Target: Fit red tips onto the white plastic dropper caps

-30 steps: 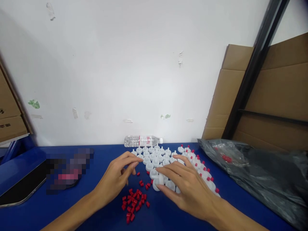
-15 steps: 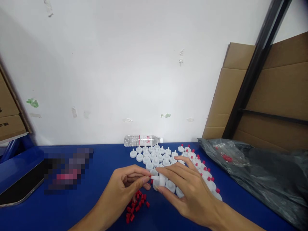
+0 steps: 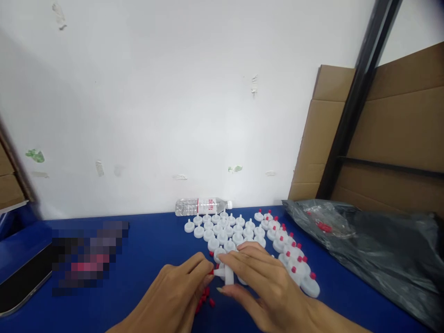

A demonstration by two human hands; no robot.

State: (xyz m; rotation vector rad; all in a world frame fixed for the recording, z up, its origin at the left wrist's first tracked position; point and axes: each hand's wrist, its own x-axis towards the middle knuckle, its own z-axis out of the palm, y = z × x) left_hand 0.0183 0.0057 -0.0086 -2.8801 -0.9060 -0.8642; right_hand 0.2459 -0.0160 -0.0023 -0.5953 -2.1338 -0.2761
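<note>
My right hand (image 3: 267,286) pinches a white nozzle cap (image 3: 228,274) between thumb and forefinger, held sideways just above the blue table (image 3: 149,259). My left hand (image 3: 173,298) is closed in a pinch at the cap's spout, with a small red tip (image 3: 210,272) at its fingertips. Behind my hands stand several white caps (image 3: 222,229) in rows. Those at the right, the red-tipped caps (image 3: 294,259), have red tips on. A few loose red tips (image 3: 204,300) show under my left hand; most are hidden by it.
A clear water bottle (image 3: 203,206) lies against the white wall. A black plastic bag (image 3: 374,249) covers the table's right side, with cardboard (image 3: 391,138) and a black post (image 3: 354,101) behind. A dark flat tray (image 3: 21,282) and a blurred patch (image 3: 88,256) sit at left.
My left hand went down to the loose red tips and came back to the spout of the white cap that my right hand lifted. Both hands drew nearer to me.
</note>
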